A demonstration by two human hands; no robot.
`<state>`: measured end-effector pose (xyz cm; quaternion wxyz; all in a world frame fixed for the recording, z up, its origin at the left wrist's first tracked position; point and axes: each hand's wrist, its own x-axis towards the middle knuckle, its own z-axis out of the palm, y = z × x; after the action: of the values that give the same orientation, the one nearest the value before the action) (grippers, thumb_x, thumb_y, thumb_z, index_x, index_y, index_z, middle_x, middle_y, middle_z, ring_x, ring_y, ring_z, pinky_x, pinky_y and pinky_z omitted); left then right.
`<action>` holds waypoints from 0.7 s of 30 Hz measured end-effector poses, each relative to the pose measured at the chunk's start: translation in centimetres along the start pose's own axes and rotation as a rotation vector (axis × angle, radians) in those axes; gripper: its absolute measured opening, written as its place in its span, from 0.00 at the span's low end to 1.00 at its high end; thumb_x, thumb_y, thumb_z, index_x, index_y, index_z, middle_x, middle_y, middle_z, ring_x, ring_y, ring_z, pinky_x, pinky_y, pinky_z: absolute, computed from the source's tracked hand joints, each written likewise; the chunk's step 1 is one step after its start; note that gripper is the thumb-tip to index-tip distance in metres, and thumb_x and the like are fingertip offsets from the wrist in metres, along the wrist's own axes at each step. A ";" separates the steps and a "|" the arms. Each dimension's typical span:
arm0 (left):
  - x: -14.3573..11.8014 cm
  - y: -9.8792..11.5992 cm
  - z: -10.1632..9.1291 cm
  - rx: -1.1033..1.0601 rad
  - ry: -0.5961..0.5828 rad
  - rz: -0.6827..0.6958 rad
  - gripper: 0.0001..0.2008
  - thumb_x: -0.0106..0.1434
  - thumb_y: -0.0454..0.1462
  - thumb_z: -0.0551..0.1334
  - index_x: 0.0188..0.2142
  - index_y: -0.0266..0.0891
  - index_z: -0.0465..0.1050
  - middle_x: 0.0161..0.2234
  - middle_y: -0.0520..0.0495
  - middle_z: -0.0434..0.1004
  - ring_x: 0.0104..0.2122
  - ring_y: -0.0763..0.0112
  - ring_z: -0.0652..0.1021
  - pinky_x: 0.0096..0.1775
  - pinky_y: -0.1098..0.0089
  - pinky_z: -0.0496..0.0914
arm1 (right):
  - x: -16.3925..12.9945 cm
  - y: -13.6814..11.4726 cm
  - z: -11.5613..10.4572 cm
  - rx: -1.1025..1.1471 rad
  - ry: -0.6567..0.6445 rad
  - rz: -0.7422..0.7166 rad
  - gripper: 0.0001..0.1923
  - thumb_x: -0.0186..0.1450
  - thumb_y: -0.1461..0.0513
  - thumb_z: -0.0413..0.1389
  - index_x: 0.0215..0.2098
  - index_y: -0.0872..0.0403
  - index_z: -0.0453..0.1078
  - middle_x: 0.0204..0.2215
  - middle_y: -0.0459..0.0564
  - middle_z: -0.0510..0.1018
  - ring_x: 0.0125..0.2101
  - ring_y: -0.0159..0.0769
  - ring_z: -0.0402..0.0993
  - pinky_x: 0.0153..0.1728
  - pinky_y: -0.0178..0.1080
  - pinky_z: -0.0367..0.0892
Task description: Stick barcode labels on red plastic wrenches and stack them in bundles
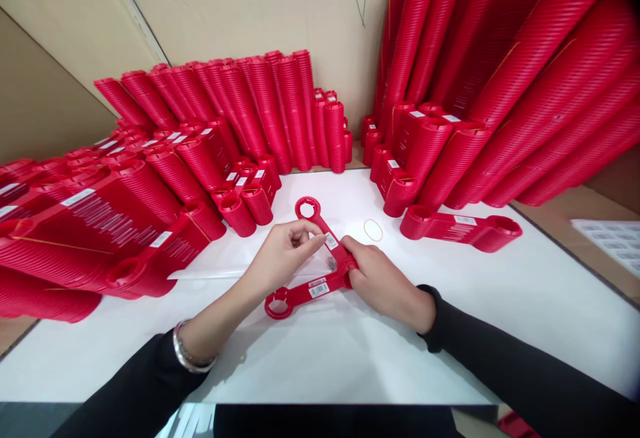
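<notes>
My right hand (383,278) grips two red plastic ring wrenches at their near right ends, thumb on top. The upper ring wrench (320,219) points away from me; the lower ring wrench (300,293) points left, and a barcode label (319,289) is stuck on its shaft. Over the upper wrench, my left hand (285,251) has thumb and forefinger pinched at the edge of a small white barcode label (331,241). Whether that label is fully flat on the shaft, I cannot tell. A pale glossy strip (210,274) lies on the table behind my left forearm.
Banded stacks of red wrenches (145,205) crowd the left side, with tall stacks (270,111) at the back and more (525,91) at the right. One short stack (460,225) lies right of my hands. A rubber band (373,230) rests on the white table (350,358).
</notes>
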<state>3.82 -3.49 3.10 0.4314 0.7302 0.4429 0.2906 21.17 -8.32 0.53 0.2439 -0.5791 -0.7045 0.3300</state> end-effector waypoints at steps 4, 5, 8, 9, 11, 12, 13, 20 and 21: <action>-0.4 -0.6 0.6 0.259 0.093 0.149 0.08 0.64 0.40 0.58 0.32 0.38 0.70 0.18 0.58 0.57 0.20 0.77 0.61 0.23 0.75 0.56 | 0.1 0.0 0.0 -0.017 0.004 -0.006 0.08 0.56 0.71 0.44 0.30 0.52 0.54 0.26 0.46 0.70 0.26 0.34 0.65 0.27 0.35 0.54; -0.4 -0.8 0.8 0.367 0.136 0.226 0.08 0.65 0.39 0.57 0.32 0.39 0.70 0.20 0.56 0.59 0.22 0.76 0.63 0.25 0.74 0.58 | 0.1 0.0 0.1 -0.023 0.005 -0.006 0.09 0.56 0.72 0.44 0.30 0.52 0.54 0.26 0.47 0.70 0.26 0.34 0.65 0.27 0.35 0.54; -0.3 -1.3 1.3 0.687 0.283 0.451 0.07 0.65 0.40 0.57 0.34 0.38 0.67 0.31 0.50 0.67 0.31 0.70 0.70 0.29 0.71 0.63 | 0.0 0.1 0.2 -0.029 0.005 -0.014 0.09 0.56 0.72 0.44 0.30 0.52 0.54 0.26 0.47 0.70 0.26 0.34 0.65 0.27 0.35 0.54; -0.2 -1.5 1.4 0.752 0.328 0.496 0.07 0.65 0.40 0.57 0.35 0.38 0.67 0.36 0.47 0.68 0.34 0.68 0.71 0.30 0.70 0.65 | 0.0 0.1 0.2 -0.030 0.005 -0.018 0.09 0.56 0.72 0.44 0.30 0.52 0.55 0.26 0.47 0.70 0.26 0.34 0.66 0.27 0.35 0.54; 0.3 -1.7 1.2 0.786 0.403 0.530 0.08 0.65 0.40 0.58 0.39 0.38 0.65 0.43 0.42 0.66 0.41 0.63 0.72 0.32 0.69 0.67 | -0.1 0.0 0.2 -0.030 0.002 -0.024 0.09 0.56 0.72 0.44 0.30 0.52 0.55 0.26 0.47 0.70 0.26 0.34 0.66 0.27 0.34 0.54; 0.5 -1.8 1.0 0.759 0.433 0.529 0.09 0.65 0.40 0.58 0.42 0.37 0.65 0.47 0.40 0.65 0.44 0.62 0.71 0.33 0.68 0.69 | -0.1 0.0 0.2 -0.029 -0.002 -0.027 0.09 0.56 0.72 0.44 0.30 0.52 0.55 0.27 0.47 0.71 0.26 0.34 0.66 0.27 0.34 0.55; 0.7 -1.8 0.7 0.714 0.450 0.524 0.10 0.65 0.39 0.57 0.44 0.38 0.64 0.49 0.39 0.63 0.45 0.61 0.71 0.33 0.68 0.69 | -0.1 0.0 0.2 -0.027 -0.006 -0.030 0.09 0.56 0.72 0.44 0.30 0.52 0.55 0.27 0.48 0.71 0.27 0.34 0.66 0.27 0.34 0.55; 1.0 -1.4 -0.9 0.386 0.424 0.487 0.05 0.66 0.33 0.56 0.41 0.40 0.66 0.43 0.47 0.67 0.34 0.74 0.71 0.35 0.72 0.69 | -0.3 0.0 0.0 0.014 -0.023 -0.025 0.10 0.55 0.72 0.44 0.30 0.52 0.55 0.27 0.47 0.71 0.26 0.34 0.67 0.26 0.34 0.55; 1.0 -1.4 -0.9 0.357 0.437 0.469 0.05 0.65 0.32 0.56 0.41 0.40 0.66 0.41 0.48 0.67 0.33 0.74 0.71 0.35 0.72 0.69 | -0.3 0.1 0.0 0.020 -0.021 -0.022 0.10 0.55 0.72 0.44 0.30 0.52 0.56 0.27 0.47 0.71 0.26 0.33 0.67 0.26 0.34 0.55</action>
<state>2.93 -1.96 2.28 0.1138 0.7964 0.3889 0.4490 21.26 -8.58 0.44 0.2459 -0.5652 -0.7101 0.3404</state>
